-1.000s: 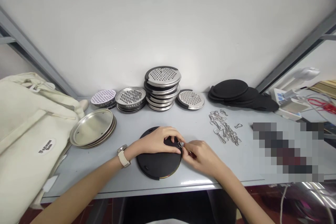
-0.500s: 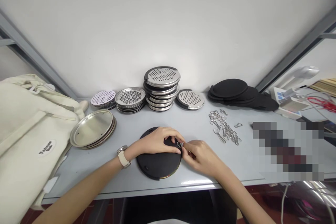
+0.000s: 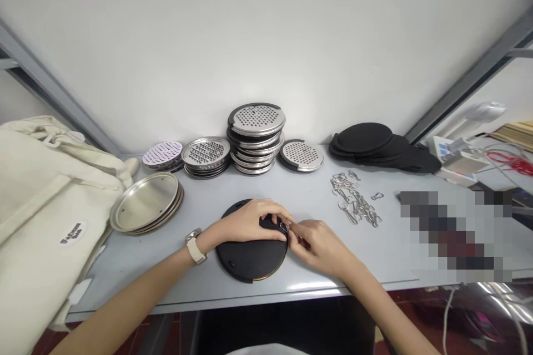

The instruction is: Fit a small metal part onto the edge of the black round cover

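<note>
Working at a gray table [image 3: 312, 194], you had a pale wall [image 3: 266, 39] behind it and gray metal posts [image 3: 54, 89] either side. Far left: cream bag [image 3: 54, 188], beside a stack of shallow metal plates [image 3: 144, 202]. Along the wall, left to right: white-topped stack [image 3: 162, 154], round graters [image 3: 206, 154], taller grater stack [image 3: 258, 117], single grater [image 3: 303, 155], black pads [image 3: 364, 138]. Loose clips [image 3: 358, 202] lay in front of the pads. Red wire [image 3: 510, 162] at far right; a table patch [image 3: 453, 238] near it was pixelated, contents unreadable.

Black disc [image 3: 254, 258] lay on the table near the front edge, in front of you: dark face, small slot [image 3: 232, 263] lower left, thin shiny colored rim [image 3: 268, 275] lower right. Your left hand [image 3: 250, 222] rested on it, thumb and fingers apart, arched; couldn't tell if they gripped the edge. Your right hand [image 3: 320, 247] had thumb and forefinger pinched on a metal clip [image 3: 283, 227] at the disc's right edge, other fingers curled.
</note>
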Demonstrator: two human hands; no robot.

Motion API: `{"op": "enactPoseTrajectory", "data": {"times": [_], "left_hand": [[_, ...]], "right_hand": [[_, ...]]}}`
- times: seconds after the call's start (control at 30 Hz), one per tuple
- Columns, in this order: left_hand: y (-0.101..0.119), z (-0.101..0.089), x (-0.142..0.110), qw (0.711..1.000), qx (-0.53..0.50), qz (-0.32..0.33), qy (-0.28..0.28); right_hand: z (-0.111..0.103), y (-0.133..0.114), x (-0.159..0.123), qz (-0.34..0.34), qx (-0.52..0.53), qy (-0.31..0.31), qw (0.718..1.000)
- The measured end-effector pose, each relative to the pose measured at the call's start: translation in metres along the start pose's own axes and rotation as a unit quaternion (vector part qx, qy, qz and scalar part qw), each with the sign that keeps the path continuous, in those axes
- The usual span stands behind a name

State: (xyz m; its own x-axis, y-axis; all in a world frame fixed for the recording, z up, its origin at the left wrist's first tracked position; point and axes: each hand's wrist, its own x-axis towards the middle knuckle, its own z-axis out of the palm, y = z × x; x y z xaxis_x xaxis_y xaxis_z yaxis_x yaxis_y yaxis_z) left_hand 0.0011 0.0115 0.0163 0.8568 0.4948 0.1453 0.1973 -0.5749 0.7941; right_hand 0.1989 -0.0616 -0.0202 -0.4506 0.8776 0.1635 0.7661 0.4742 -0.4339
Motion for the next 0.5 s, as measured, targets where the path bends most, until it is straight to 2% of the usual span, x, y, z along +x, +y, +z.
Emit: {"op": "enactPoseTrajectory", "data": {"times": [0.5], "left_hand": [[-0.0004, -0.0007, 0.0001, 1.0, 0.005, 0.004, -0.003]], "right_hand": [[0.0001, 0.0009, 0.0004, -0.001, -0.017, -0.004, 1.0]]}}
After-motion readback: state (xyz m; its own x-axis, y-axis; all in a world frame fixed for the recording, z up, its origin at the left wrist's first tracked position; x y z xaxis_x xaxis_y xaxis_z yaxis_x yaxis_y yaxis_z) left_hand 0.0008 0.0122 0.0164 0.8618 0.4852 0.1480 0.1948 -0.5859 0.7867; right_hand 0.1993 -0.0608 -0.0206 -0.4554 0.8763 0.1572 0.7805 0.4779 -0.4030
